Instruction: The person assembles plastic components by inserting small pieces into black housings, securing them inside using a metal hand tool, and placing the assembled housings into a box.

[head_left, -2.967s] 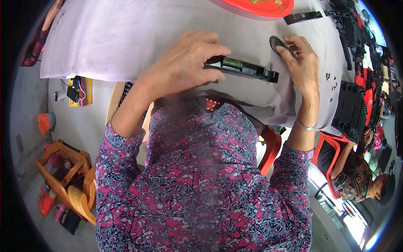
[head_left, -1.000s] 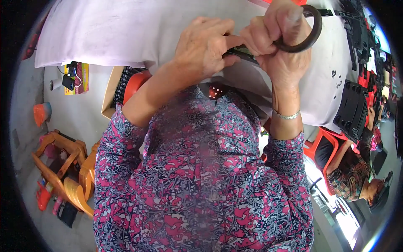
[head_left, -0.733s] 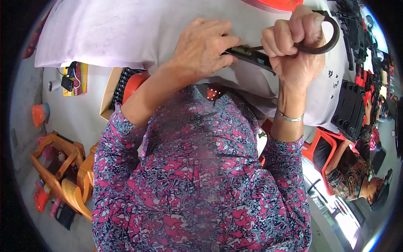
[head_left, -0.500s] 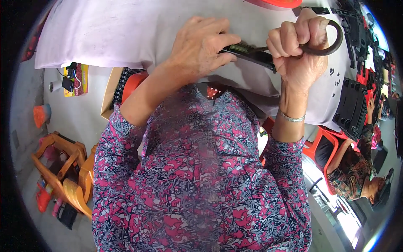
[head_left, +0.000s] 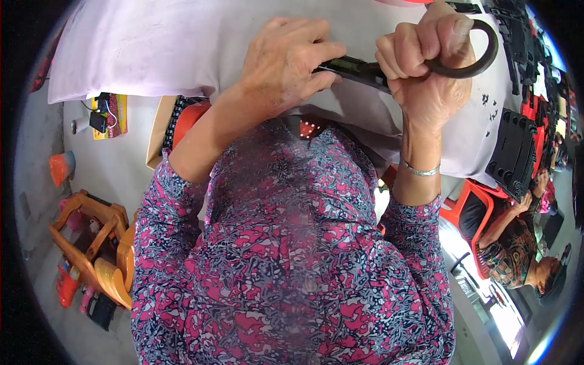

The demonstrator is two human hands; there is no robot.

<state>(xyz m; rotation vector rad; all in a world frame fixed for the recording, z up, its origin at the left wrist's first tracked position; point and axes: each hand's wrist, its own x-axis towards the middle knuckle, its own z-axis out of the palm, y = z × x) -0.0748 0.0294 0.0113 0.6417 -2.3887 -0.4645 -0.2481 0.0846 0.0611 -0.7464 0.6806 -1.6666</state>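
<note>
Showing a greenish inset, the slim black part is pinched by left fingers; right fingers clasp a ringed tool.

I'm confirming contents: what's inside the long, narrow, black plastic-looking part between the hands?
A thin greenish strip shows inside the long black part, nearer the left hand. That hand covers the left end and the right hand the right end; anything there cannot be seen.
</note>
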